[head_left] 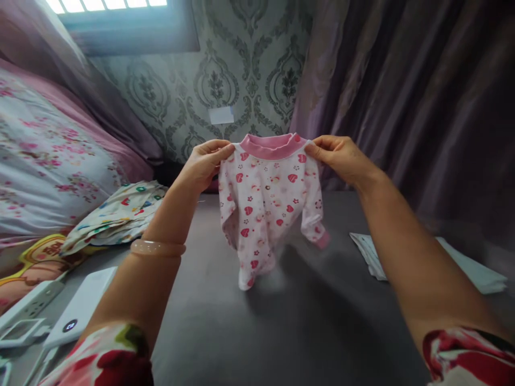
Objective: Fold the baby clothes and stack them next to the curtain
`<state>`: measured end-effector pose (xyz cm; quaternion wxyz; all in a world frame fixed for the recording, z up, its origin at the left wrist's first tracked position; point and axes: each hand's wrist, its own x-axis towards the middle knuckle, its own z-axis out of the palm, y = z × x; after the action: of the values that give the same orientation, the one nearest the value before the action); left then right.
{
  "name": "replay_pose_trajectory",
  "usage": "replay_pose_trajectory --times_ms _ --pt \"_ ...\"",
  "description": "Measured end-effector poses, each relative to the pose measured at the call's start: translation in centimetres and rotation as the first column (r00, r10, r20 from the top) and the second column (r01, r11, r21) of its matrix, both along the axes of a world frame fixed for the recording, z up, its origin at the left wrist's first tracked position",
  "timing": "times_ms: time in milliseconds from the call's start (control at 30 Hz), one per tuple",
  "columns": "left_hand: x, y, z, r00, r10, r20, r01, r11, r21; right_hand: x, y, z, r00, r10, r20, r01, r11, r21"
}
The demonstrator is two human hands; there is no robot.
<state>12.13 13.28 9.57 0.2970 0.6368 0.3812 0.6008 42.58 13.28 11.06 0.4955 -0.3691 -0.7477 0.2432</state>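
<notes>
A small baby shirt [267,193], white with red hearts and a pink collar, hangs between my two hands over the grey surface. My left hand [207,161] pinches its left shoulder beside the collar, thumb and fingers closed on the cloth. At the opposite shoulder, my right hand [341,155] grips the fabric in the same pinch. One sleeve with a pink cuff dangles on the right. The lower part of the shirt tapers to a bunched point just above the surface. A pale bangle circles my left forearm.
On the left lie folded patterned cloth [120,214], a yellow printed item [40,262], a white power bank [82,305] and a power strip [30,305] with cables. White folded cloths [470,265] rest at right on the grey surface [209,332]. Curtains [386,107] and a patterned wall stand behind.
</notes>
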Motion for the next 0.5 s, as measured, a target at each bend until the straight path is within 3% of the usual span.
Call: replay_pose_trajectory --times_ms 133,233,367,500 --pt "1.0 0.9 -1.2 0.992 0.127 0.027 -0.128 0.988 0.081 -0.6 0.9 -1.0 0.987 -0.12 0.106 0.101 0.98 0.169" --pt "1.8 0.3 -1.3 0.952 0.301 -0.049 -0.284 0.934 0.217 -0.8 1.0 -1.5 0.948 -0.289 0.132 0.225 0.904 0.365" --pt "1.7 -1.8 -1.2 0.818 0.525 -0.234 -0.385 0.803 0.455 -0.5 0.0 -1.9 0.84 -0.522 0.15 0.361 0.742 0.565" --pt "0.0 -4.1 -1.0 0.642 0.666 -0.381 -0.333 0.689 0.643 0.6 -2.2 -2.2 0.691 -0.684 0.234 0.399 0.631 0.665"
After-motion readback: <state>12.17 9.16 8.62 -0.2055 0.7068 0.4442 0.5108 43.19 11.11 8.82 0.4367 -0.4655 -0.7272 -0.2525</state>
